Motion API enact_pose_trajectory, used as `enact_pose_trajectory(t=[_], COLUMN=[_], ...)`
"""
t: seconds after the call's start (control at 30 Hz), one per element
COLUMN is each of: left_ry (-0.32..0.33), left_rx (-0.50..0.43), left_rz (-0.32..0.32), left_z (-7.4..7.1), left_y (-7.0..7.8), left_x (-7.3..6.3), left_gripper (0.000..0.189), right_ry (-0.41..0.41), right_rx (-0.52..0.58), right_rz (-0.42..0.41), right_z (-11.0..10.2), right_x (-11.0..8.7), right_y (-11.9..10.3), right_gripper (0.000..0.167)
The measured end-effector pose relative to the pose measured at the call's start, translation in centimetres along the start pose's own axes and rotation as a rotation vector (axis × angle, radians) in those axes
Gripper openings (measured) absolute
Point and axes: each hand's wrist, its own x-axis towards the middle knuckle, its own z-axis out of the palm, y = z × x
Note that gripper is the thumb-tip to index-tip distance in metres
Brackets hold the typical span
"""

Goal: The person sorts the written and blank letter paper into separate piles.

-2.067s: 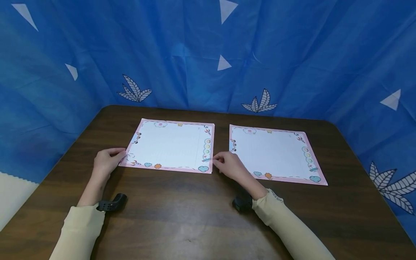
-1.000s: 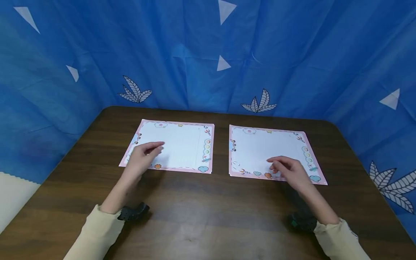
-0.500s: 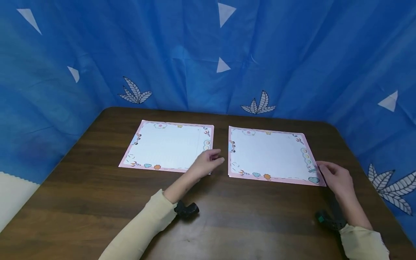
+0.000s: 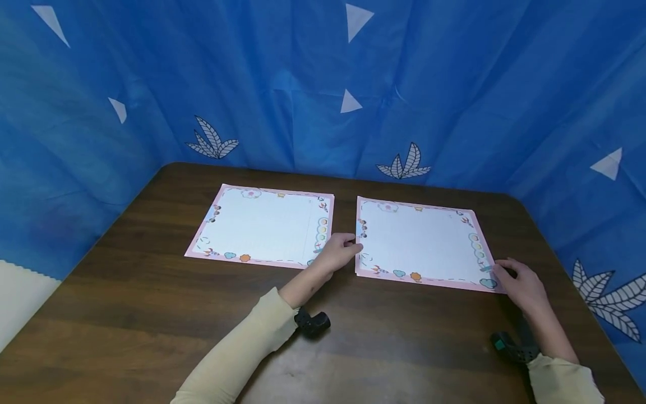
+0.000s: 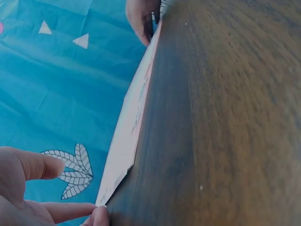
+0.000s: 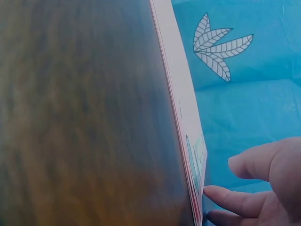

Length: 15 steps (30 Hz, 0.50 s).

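Note:
A stack of white paper sheets with a pink cartoon border [image 4: 419, 241] lies flat on the right side of the table; its layered edge shows in the right wrist view. My left hand [image 4: 337, 252] is at this stack's left edge, over the corner of a matching left stack [image 4: 257, 224]. In the left wrist view, a fingertip [image 5: 96, 207] touches the near end of the stack, with another digit held apart. My right hand [image 4: 522, 283] is at the right edge near the front corner. In the right wrist view, its fingertips [image 6: 208, 190] meet the sheet edges, the upper digit spread away.
The dark wooden table [image 4: 151, 314] extends in front of both stacks. A blue curtain [image 4: 313, 84] with white triangles and leaf prints hangs behind and at the sides. Black wrist cameras [image 4: 313, 324] sit under both forearms, low over the table.
Both hands have left the left stack's edges and moved right, the right hand first, to opposite edges of the right stack. The stacks look nearly unmoved.

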Motion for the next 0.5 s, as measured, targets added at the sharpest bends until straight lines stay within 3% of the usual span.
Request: enact_pose_trajectory(t=[0.5], left_ry=[0.023], left_rx=[-0.029], left_rz=[-0.15], left_z=[-0.01], left_y=[0.26], left_x=[0.73], left_gripper=[0.044], right_ry=[0.001], right_rx=[0.042], right_rz=[0.039], right_z=[0.14], right_x=[0.07], right_y=[0.04], right_gripper=[0.067])
